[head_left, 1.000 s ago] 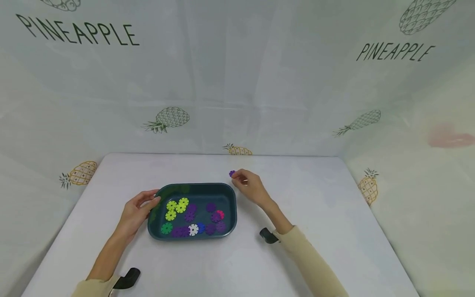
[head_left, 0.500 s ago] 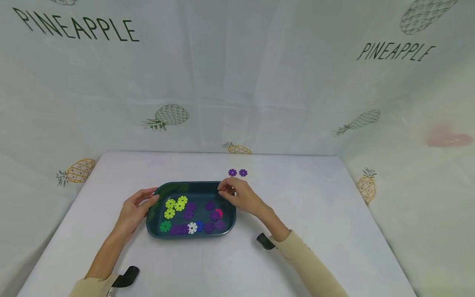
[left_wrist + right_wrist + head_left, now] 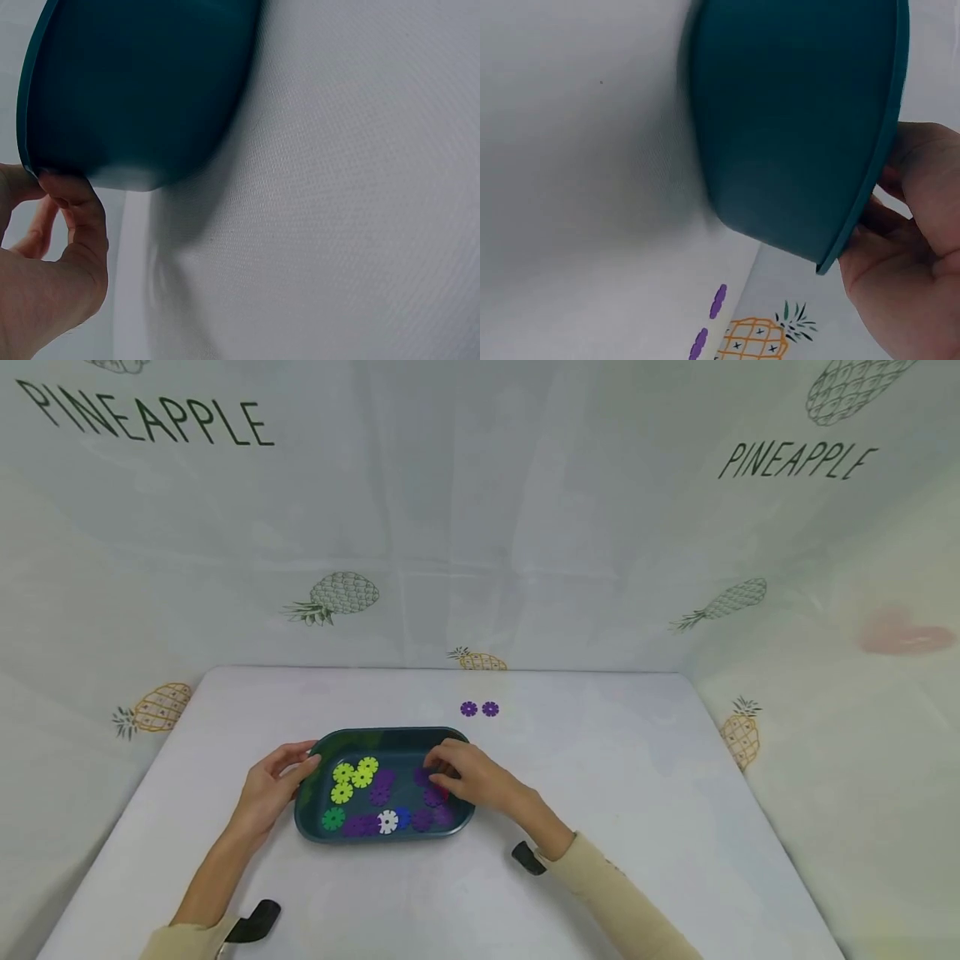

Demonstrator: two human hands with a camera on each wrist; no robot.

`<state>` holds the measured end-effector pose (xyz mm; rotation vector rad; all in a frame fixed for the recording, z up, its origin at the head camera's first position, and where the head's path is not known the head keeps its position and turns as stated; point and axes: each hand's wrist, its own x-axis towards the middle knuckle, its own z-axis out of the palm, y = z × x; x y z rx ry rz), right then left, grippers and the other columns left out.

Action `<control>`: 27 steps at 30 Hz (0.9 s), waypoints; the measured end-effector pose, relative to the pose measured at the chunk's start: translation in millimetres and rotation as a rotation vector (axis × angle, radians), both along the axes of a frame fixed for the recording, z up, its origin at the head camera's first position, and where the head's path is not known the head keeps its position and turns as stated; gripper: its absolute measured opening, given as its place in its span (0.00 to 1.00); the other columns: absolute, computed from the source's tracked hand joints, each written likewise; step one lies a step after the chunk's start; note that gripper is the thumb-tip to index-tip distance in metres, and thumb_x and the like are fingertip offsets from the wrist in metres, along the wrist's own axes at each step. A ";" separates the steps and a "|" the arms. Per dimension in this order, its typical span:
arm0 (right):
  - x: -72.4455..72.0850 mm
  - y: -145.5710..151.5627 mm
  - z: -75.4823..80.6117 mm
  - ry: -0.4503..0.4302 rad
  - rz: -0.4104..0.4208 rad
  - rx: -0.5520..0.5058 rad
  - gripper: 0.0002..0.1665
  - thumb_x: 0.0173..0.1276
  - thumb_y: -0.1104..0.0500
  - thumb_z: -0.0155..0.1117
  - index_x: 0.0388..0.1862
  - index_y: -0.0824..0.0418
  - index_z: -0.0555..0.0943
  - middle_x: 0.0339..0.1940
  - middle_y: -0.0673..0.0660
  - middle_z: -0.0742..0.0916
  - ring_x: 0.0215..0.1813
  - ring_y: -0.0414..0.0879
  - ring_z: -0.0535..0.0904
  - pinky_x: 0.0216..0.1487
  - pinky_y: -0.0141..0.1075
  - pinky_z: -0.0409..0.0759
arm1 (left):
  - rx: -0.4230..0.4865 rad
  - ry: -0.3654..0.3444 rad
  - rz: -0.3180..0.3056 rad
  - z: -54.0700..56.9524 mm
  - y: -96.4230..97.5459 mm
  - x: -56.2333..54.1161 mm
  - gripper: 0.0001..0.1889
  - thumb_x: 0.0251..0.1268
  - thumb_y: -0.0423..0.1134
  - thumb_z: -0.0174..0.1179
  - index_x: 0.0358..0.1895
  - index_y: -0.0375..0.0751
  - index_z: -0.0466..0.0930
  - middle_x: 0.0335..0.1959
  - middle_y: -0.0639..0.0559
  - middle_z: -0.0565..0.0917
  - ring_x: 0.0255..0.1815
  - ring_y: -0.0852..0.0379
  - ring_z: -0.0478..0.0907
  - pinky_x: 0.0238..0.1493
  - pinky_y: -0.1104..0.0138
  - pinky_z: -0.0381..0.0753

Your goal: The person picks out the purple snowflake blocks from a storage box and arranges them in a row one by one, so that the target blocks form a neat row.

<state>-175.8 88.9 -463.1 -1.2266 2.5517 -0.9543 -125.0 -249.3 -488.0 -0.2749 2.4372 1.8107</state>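
In the head view a dark teal tray [image 3: 385,842] stands on the white table, holding flower-shaped plastic discs. My left hand [image 3: 272,789] pinches its left rim between thumb and fingers; the left wrist view shows this grip on the rim [image 3: 27,112]. Over the tray's right part is my right hand [image 3: 474,774], thumb and index finger apart above a purple disc [image 3: 422,776]. In the right wrist view the tray wall hides those fingertips. Yellow discs [image 3: 362,777], a green disc [image 3: 333,819], a white disc [image 3: 387,822] and a blue disc [image 3: 403,817] lie in the tray.
Behind the tray, two purple discs, a left one [image 3: 468,709] and a right one [image 3: 491,709], lie side by side on the table [image 3: 600,760]. A pale curtain with pineapple prints [image 3: 483,662] hangs along the table's back and sides.
My right hand has left the purple disc it placed behind the tray, beside another one, and has moved left and toward me into the tray. The left hand keeps its hold on the rim.
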 end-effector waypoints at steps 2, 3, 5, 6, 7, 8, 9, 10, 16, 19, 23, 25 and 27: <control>2.2 -1.2 -1.8 0.017 0.004 0.033 0.11 0.75 0.64 0.66 0.53 0.65 0.83 0.47 0.56 0.84 0.49 0.42 0.82 0.52 0.27 0.79 | 0.003 -0.003 0.001 -0.3 0.0 0.0 0.32 0.75 0.57 0.59 0.72 0.39 0.70 0.55 0.53 0.75 0.48 0.60 0.75 0.43 0.71 0.79; 3.3 -1.7 -2.7 0.028 0.005 0.048 0.12 0.75 0.63 0.66 0.54 0.65 0.83 0.48 0.55 0.84 0.49 0.42 0.81 0.52 0.27 0.79 | 0.005 -0.003 0.001 -0.4 0.2 0.0 0.32 0.75 0.57 0.59 0.72 0.39 0.70 0.55 0.53 0.75 0.48 0.60 0.75 0.43 0.71 0.79; 5.6 -2.5 -4.2 0.052 0.001 0.069 0.12 0.74 0.62 0.67 0.54 0.64 0.83 0.48 0.55 0.84 0.49 0.42 0.80 0.53 0.29 0.79 | 0.009 -0.003 0.002 -0.7 0.6 0.0 0.32 0.76 0.56 0.59 0.72 0.39 0.70 0.55 0.53 0.74 0.48 0.60 0.75 0.42 0.71 0.79; 6.7 -2.8 -5.1 0.068 -0.004 0.078 0.12 0.74 0.62 0.67 0.54 0.64 0.83 0.48 0.55 0.84 0.49 0.43 0.79 0.54 0.30 0.79 | 0.011 -0.003 0.002 -0.8 0.8 -0.3 0.32 0.75 0.56 0.59 0.72 0.39 0.70 0.56 0.53 0.74 0.48 0.60 0.75 0.42 0.71 0.80; 7.8 -3.1 -5.3 0.083 -0.009 0.084 0.12 0.74 0.62 0.68 0.54 0.64 0.83 0.48 0.55 0.84 0.49 0.43 0.78 0.54 0.30 0.79 | 0.010 -0.003 0.003 -0.9 1.0 -0.4 0.32 0.75 0.56 0.59 0.72 0.39 0.70 0.56 0.52 0.74 0.48 0.61 0.75 0.43 0.71 0.80; 9.0 -3.5 -5.5 0.094 -0.014 0.088 0.12 0.74 0.61 0.68 0.54 0.63 0.84 0.48 0.55 0.84 0.49 0.44 0.78 0.54 0.31 0.79 | 0.010 -0.003 0.002 -0.8 1.1 -0.5 0.32 0.75 0.57 0.59 0.72 0.39 0.70 0.57 0.51 0.74 0.48 0.61 0.75 0.43 0.71 0.80; 9.9 -3.8 -6.1 0.109 -0.018 0.093 0.12 0.73 0.61 0.69 0.53 0.63 0.84 0.48 0.55 0.84 0.49 0.45 0.78 0.54 0.32 0.79 | 0.008 -0.003 0.001 -0.7 1.3 -0.6 0.32 0.76 0.57 0.59 0.72 0.39 0.70 0.58 0.50 0.74 0.48 0.61 0.75 0.43 0.71 0.80; 10.8 -4.3 -6.3 0.127 -0.021 0.100 0.13 0.73 0.61 0.69 0.53 0.63 0.84 0.48 0.55 0.85 0.49 0.45 0.78 0.54 0.33 0.79 | 0.006 -0.003 0.001 -0.5 1.3 -0.7 0.32 0.76 0.57 0.59 0.72 0.39 0.70 0.58 0.50 0.74 0.48 0.61 0.75 0.43 0.71 0.80; 14.3 -8.5 -3.8 0.208 -0.013 0.224 0.16 0.69 0.57 0.74 0.53 0.60 0.85 0.47 0.54 0.86 0.47 0.46 0.76 0.52 0.34 0.77 | 0.008 0.006 0.006 -0.1 0.6 -0.4 0.31 0.76 0.56 0.59 0.72 0.39 0.71 0.58 0.50 0.74 0.48 0.61 0.75 0.44 0.72 0.80; 16.0 -10.7 -5.2 0.249 -0.019 0.306 0.17 0.66 0.57 0.76 0.53 0.59 0.85 0.47 0.53 0.87 0.49 0.46 0.77 0.53 0.33 0.77 | 0.029 -0.003 0.007 -1.4 0.8 -0.2 0.32 0.75 0.57 0.60 0.72 0.39 0.70 0.57 0.53 0.74 0.48 0.62 0.75 0.44 0.72 0.80; 18.6 -14.0 -8.4 0.325 -0.015 0.361 0.17 0.64 0.57 0.78 0.51 0.58 0.86 0.45 0.52 0.88 0.46 0.45 0.79 0.52 0.31 0.77 | 0.035 -0.012 0.006 -1.6 0.9 0.7 0.32 0.75 0.57 0.60 0.72 0.39 0.70 0.56 0.55 0.74 0.48 0.61 0.75 0.44 0.71 0.80; 19.5 -15.5 -9.5 0.346 -0.015 0.365 0.17 0.64 0.57 0.78 0.50 0.58 0.86 0.44 0.52 0.88 0.46 0.45 0.80 0.52 0.31 0.77 | 0.029 -0.009 0.005 -1.2 0.7 0.7 0.32 0.75 0.56 0.60 0.72 0.39 0.70 0.56 0.54 0.74 0.48 0.61 0.75 0.44 0.71 0.80; 20.5 -16.7 -9.1 0.346 -0.023 0.363 0.16 0.64 0.57 0.78 0.50 0.57 0.86 0.44 0.52 0.88 0.47 0.45 0.81 0.53 0.32 0.78 | 0.028 -0.005 0.005 -0.9 0.8 0.5 0.32 0.75 0.57 0.60 0.72 0.39 0.70 0.58 0.52 0.74 0.48 0.61 0.75 0.44 0.71 0.80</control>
